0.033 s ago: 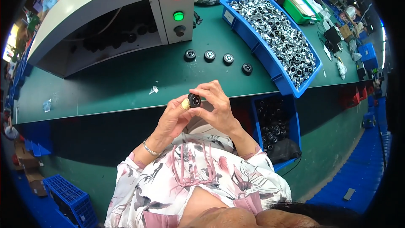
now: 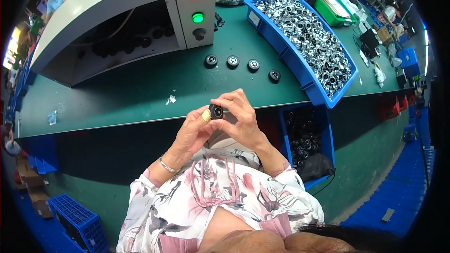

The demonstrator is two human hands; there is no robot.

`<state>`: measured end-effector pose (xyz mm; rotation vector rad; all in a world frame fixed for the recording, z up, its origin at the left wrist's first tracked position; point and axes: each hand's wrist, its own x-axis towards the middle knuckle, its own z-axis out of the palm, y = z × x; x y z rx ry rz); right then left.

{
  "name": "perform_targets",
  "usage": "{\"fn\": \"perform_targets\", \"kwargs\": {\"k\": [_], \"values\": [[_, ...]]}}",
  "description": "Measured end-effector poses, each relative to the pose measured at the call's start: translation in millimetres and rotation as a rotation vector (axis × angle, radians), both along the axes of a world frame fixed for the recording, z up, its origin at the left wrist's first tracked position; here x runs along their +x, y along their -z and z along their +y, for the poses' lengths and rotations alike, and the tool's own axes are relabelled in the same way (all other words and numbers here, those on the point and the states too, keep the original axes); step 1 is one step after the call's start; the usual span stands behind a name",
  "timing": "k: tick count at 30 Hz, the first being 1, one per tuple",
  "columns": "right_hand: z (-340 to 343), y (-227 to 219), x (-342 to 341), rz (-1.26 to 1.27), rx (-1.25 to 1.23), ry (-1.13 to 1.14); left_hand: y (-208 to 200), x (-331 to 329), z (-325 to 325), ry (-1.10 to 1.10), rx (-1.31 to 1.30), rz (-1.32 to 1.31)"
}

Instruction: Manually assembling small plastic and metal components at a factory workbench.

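Observation:
In front of my chest, just off the table's near edge, a small black wheel (image 2: 216, 111) is held between both hands, its hub face showing. My left hand (image 2: 191, 129) grips it from the left, with a yellow cover (image 2: 206, 115) on one fingertip. From the right, my right hand (image 2: 240, 118) pinches its rim between thumb and fingers. Beyond my hands, several similar wheels stand in a loose row on the green table, among them a black wheel (image 2: 211, 61) at the left end and another wheel (image 2: 274, 76) at the right end.
A pale machine housing (image 2: 194, 33) with red and green lights stands at the back left, dark round parts inside. At the right, a blue bin (image 2: 307, 86) holds many shiny clear-and-black parts. Below the table edge, a lower blue bin (image 2: 330, 145) contains black wheels.

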<state>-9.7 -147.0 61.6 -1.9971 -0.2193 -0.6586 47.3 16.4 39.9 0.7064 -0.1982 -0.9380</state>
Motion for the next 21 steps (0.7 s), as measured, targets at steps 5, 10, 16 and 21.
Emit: {"fn": "perform_targets", "kwargs": {"k": [5, 10, 16, 21], "values": [[-1, 7, 1, -0.060, -0.033, 0.044, -4, -7, -1, -0.005, -0.025, 0.090], [0, 12, 1, -0.059, -0.016, 0.059, -11, -8, -4, -0.016, -0.029, 0.157], [2, 19, 3, -0.145, -0.109, 0.130, -10, -3, -4, -0.053, 0.065, 0.020], [6, 23, 3, -0.168, -0.244, 0.226, 2, -6, -4, -0.231, 0.240, -0.348]]}}
